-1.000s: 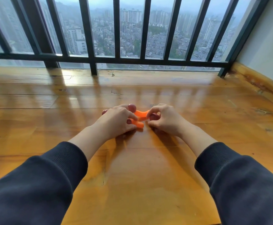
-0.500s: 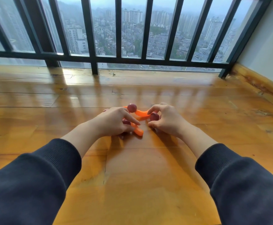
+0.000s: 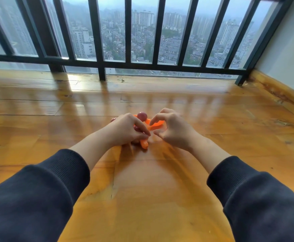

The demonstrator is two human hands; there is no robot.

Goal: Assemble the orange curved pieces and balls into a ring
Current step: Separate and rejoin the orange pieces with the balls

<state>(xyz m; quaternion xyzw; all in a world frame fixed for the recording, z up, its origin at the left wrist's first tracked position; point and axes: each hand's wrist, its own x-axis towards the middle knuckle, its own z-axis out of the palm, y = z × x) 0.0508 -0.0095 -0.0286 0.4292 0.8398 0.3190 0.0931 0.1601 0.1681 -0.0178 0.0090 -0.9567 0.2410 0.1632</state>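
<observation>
Glossy wooden flooring (image 3: 142,189) ran up to a dark window railing (image 3: 128,63), and all the action sat near the middle of it, around one dark red ball (image 3: 142,116) standing proud on top of the pile. Left of that ball, a second ball (image 3: 113,120) peeked out past the knuckles. The left hand (image 3: 125,131) was pressed down just below the top ball, fingers pinched together on an orange curved piece (image 3: 144,144) whose end poked out toward the camera. Right of the ball, another orange piece (image 3: 155,124) lay on the floor, and the right hand (image 3: 174,130) hovered with thumb and forefinger spread, forefinger tip touching it. No closed ring showed, only a loose cluster, so by my reckoning most joining was left. Pieces looked smooth, plastic, bright orange.
</observation>
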